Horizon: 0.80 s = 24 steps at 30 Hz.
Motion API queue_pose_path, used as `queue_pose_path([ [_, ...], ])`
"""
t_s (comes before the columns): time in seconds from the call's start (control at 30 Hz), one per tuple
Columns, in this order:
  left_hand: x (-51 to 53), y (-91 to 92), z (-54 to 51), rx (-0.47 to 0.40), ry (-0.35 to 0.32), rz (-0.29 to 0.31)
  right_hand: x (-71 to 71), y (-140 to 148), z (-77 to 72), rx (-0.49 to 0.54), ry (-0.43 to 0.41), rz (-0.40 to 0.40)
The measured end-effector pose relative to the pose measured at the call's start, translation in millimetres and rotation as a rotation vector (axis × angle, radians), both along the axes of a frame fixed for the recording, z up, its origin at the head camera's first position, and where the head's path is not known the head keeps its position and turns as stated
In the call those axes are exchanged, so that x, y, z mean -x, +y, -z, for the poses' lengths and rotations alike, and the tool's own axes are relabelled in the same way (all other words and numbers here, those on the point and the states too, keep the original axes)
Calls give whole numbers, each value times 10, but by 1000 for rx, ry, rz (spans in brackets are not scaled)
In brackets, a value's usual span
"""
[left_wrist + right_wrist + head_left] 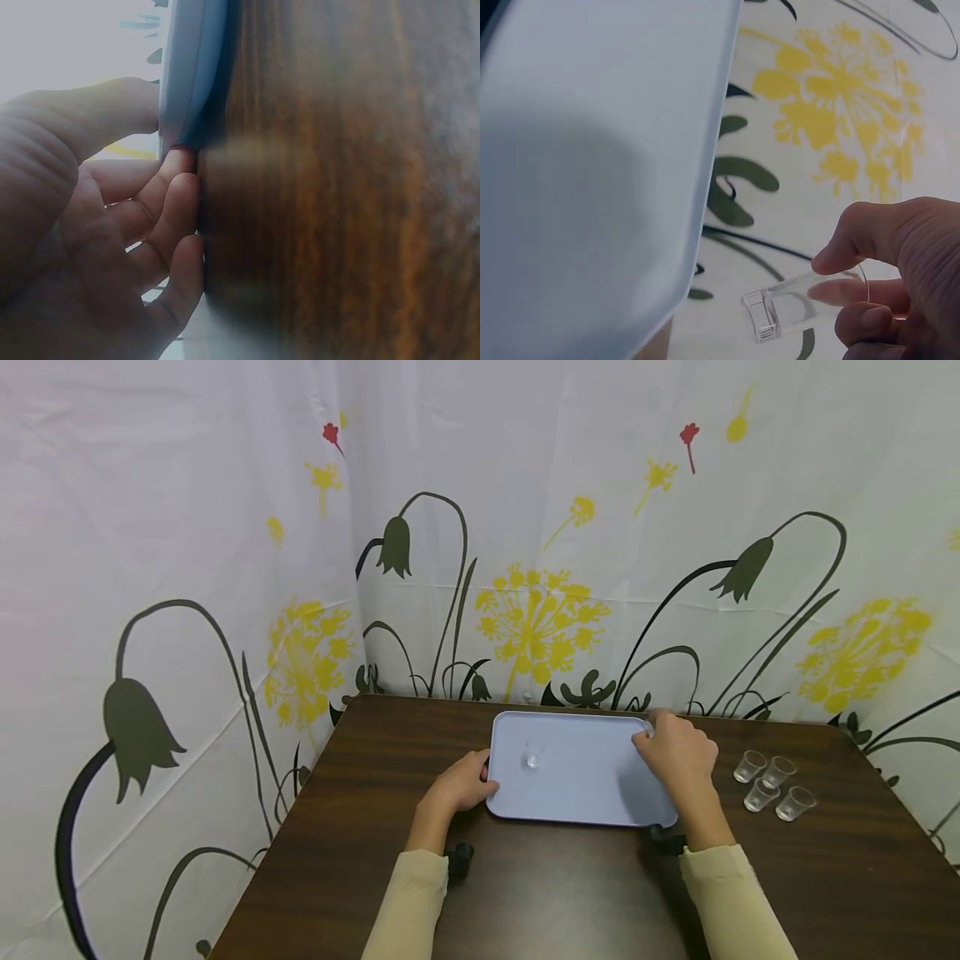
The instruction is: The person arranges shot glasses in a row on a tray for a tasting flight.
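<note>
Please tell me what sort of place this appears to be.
Probably a small, screened-off tabletop workspace indoors, though the room beyond is hidden. The signs are the dark wood-grain table, the flower-printed sheet standing close behind it, and the pale blue tray on it.

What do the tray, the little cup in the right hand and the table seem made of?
Tray: probably plastic, satin, from its even pale blue and rounded corners. Cup in the right hand: glossy, clear plastic or glass, since its wall is see-through. Table: wood or wood-look laminate, softly shiny, from its streaky brown grain.
</note>
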<state>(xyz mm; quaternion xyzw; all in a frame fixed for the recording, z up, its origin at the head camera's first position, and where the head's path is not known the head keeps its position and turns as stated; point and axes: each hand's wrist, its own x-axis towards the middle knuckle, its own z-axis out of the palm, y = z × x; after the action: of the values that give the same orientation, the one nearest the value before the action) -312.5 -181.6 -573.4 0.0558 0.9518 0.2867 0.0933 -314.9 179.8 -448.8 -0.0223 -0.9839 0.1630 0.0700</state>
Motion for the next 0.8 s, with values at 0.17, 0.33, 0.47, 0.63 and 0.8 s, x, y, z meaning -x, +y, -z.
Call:
queue_pose_path([
  [0.17, -32, 5, -19, 8, 2, -10, -28, -132, 48, -11, 19, -36],
  [0.33, 1, 4, 49, 5, 3, -10, -44, -229, 96, -17, 58, -75],
  [0.47, -50, 43, -16, -1, 0, -2, -51, -312, 128, -20, 94, -96],
  [0.63, -98, 58, -66, 11, -7, -13, -69, -441, 160, -23, 113, -126],
  [0.8, -91, 23, -50, 17, -7, -13, -89, -592, 176, -28, 109, -138],
])
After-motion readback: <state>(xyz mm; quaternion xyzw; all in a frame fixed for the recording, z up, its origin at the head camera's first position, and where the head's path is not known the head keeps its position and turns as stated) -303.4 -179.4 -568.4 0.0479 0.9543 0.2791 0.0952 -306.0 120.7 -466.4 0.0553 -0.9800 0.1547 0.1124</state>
